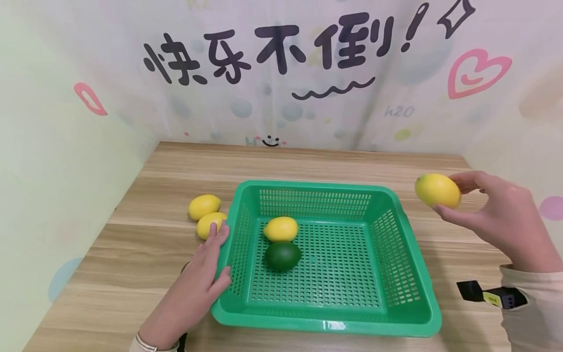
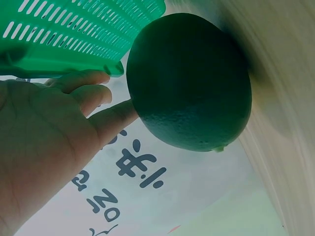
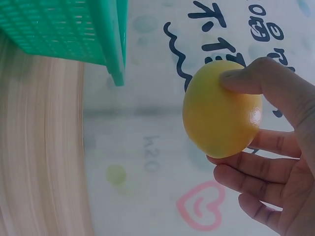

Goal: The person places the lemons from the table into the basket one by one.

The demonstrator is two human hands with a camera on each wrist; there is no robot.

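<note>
My right hand (image 1: 506,215) pinches a yellow lemon (image 1: 437,190) between thumb and fingers, raised to the right of the green basket (image 1: 327,325). The right wrist view shows the thumb across this lemon (image 3: 221,110) and the fingers beneath it. My left hand (image 1: 200,278) rests with extended fingers on the basket's left rim. Inside the basket, toward its left, lie a yellow lemon (image 1: 281,229) and a dark green oval fruit (image 1: 283,256), side by side. A dark green fruit (image 2: 189,83) outside the basket is close by my left hand in the left wrist view; the head view hides it.
Two yellow lemons, a farther one (image 1: 204,207) and a nearer one (image 1: 210,225), lie left of the basket on the wooden table (image 1: 132,254). The nearer is partly covered by my left fingers. Behind the table hangs a printed white cloth (image 1: 264,107).
</note>
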